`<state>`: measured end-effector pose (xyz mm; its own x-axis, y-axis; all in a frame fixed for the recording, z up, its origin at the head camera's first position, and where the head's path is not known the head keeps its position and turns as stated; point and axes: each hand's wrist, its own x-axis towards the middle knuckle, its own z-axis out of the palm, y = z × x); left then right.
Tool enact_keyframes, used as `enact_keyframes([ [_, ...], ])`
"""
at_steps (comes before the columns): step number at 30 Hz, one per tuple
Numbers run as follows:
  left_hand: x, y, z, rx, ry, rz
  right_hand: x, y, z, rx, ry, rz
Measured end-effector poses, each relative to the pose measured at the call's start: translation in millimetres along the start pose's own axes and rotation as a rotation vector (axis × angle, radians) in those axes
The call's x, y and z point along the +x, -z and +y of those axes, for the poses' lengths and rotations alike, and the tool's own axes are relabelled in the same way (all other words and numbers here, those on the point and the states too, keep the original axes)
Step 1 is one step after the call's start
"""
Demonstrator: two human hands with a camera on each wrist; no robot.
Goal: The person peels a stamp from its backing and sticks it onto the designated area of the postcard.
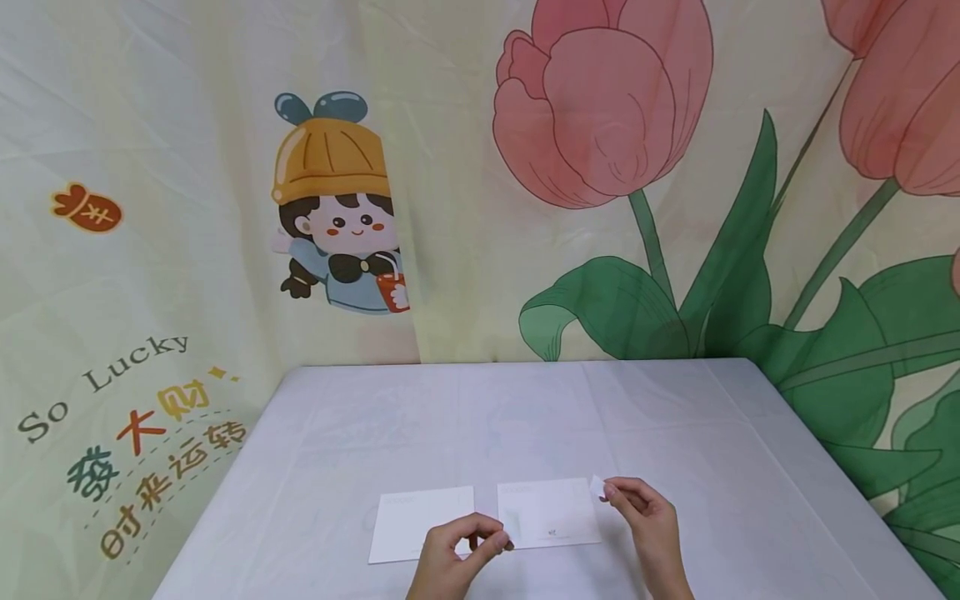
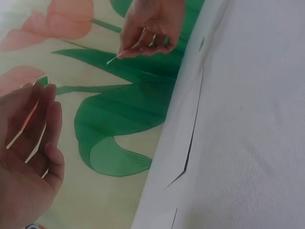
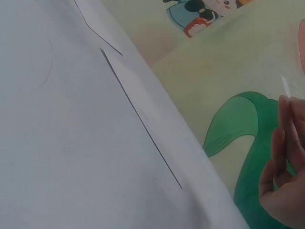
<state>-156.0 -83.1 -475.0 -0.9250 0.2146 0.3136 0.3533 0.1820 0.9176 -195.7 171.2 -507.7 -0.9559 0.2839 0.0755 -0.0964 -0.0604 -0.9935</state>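
Two white cards lie side by side on the table: the left card (image 1: 405,521) and the right card (image 1: 551,500), which bears a small dark print near its lower edge. My left hand (image 1: 459,554) is above the gap between them, its thumb and fingertips pinching a small, thin, translucent greenish piece (image 1: 513,525); its exact kind is unclear. At the right card's upper right corner, my right hand (image 1: 648,525) pinches a small white piece of paper (image 1: 597,486) between thumb and fingers. That white piece (image 3: 285,86) stands up from the fingertips in the right wrist view.
A white cloth covers the table (image 1: 450,425), whose far edge meets a hanging printed backdrop (image 1: 457,208). The backdrop shows large tulips, a cartoon figure and lettering.
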Motion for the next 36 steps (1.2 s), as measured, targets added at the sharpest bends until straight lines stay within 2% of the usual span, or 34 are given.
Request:
enact_keyframes([
  [12, -1.1, 1.9, 0.5, -0.005, 0.046, 0.003, 29, 25, 11, 0.020, 0.119, 0.047],
  [15, -1.2, 2.6, 3.7, 0.005, 0.060, 0.002, 42, 34, 21, -0.032, 0.098, 0.072],
  [19, -1.1, 4.4, 17.2, 0.000, 0.050, -0.005, 57, 47, 34, -0.114, 0.076, 0.108],
  [23, -1.3, 6.6, 29.6, -0.002, 0.027, -0.008, 58, 51, 23, -0.151, 0.124, 0.133],
  [25, -1.4, 7.0, 31.7, -0.001, 0.022, -0.007, 55, 50, 13, -0.186, 0.120, 0.159],
  [30, -1.3, 7.0, 31.4, -0.011, 0.035, -0.012, 55, 53, 8, -0.308, 0.048, 0.221],
  [36, -1.2, 5.6, 18.5, -0.013, 0.062, -0.010, 62, 60, 25, -0.432, 0.026, 0.259],
])
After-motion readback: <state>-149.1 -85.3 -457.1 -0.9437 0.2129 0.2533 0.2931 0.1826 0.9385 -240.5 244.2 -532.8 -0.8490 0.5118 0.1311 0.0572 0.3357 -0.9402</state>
